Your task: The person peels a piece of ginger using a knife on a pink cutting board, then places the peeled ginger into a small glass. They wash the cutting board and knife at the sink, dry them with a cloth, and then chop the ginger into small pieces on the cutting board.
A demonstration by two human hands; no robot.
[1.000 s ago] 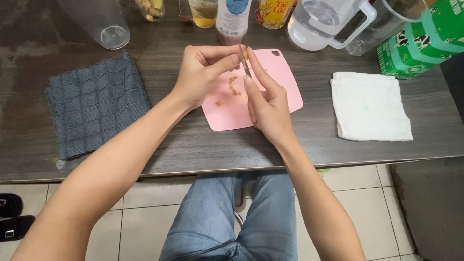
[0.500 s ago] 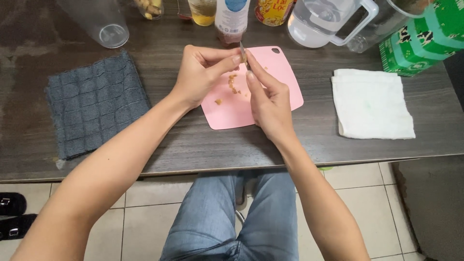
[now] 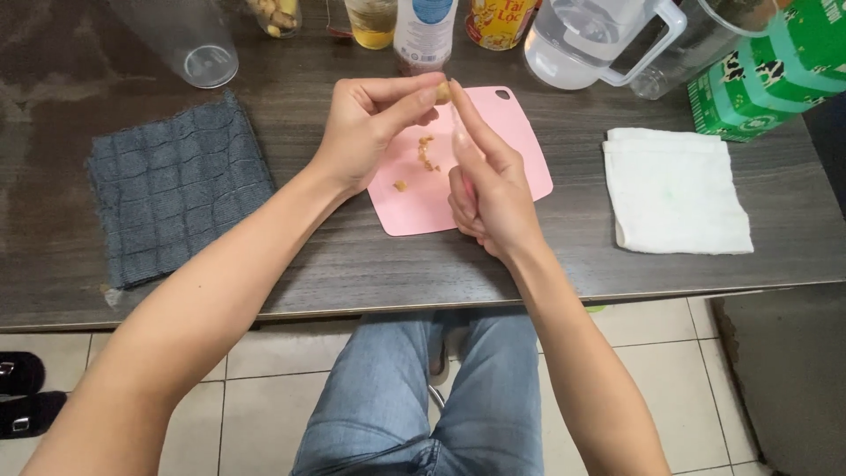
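Your knees in blue jeans [image 3: 423,397] fill the bottom centre of the frame, above a tiled floor [image 3: 256,370]. Past them, your two hands meet over the middle of the dark bench [image 3: 352,273]. Your left hand [image 3: 366,128] pinches a small tan nut [image 3: 442,91] between thumb and forefinger, the fingers closed on it. Your right hand [image 3: 489,189] is curled around a thin blade, mostly hidden, with the forefinger stretched along it up to the nut. Under both hands lies a pink cutting board [image 3: 520,150] with a few tan scraps [image 3: 426,152] on it. A grey cloth [image 3: 172,189] lies at centre left, a folded white cloth [image 3: 674,189] at centre right. Along the top edge stand a clear cup [image 3: 198,48], a bottle [image 3: 423,31], a clear jug [image 3: 599,40] and a green carton [image 3: 771,75].
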